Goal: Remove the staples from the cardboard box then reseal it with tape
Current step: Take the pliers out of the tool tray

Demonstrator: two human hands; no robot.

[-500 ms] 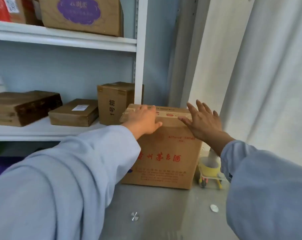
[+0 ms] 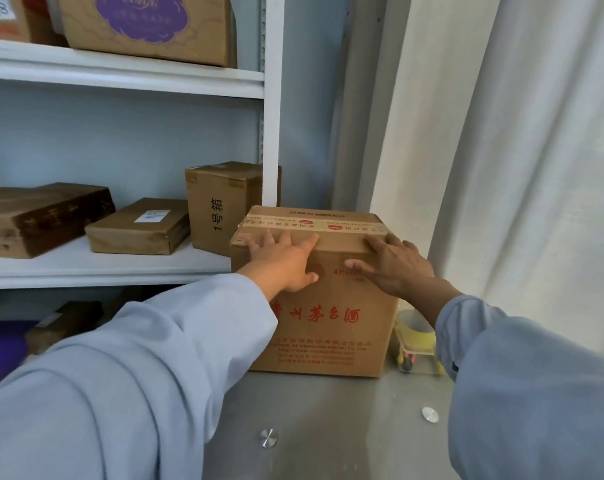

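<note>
The cardboard box [image 2: 323,299] stands upright on the grey table [image 2: 328,420], directly ahead of the person, its left rear corner close against the white shelf upright [image 2: 271,133] and its right side near the white curtain [image 2: 518,168]. Both hands [image 2: 338,263] sit at the near top edge of the box. The left hand [image 2: 286,261] lies with straight, spread fingers over the top-left portion, thumb down on the front face. The right hand [image 2: 392,265] lies over the top-right portion in the same manner, fingers relaxed, holding nothing. Neither hand is clearly nearer; the box is centred between them. The long axis of the lid seam runs left to right, marked by a strip of printed tape [image 2: 314,225] across the top. The coming move probably depends on this: any pull or turn acts about the near top edge where both palms rest. The box is plain brown corrugated board, matt, square-edged, with red printed characters on the front face. A small dark dot near the top-left corner may be a staple head; the view is too coarse to confirm. A clear plastic container [image 2: 416,341] with yellow contents stands just beside the lower right of the box. Other brown cartons [image 2: 138,226] rest on the shelf to the left.
</note>
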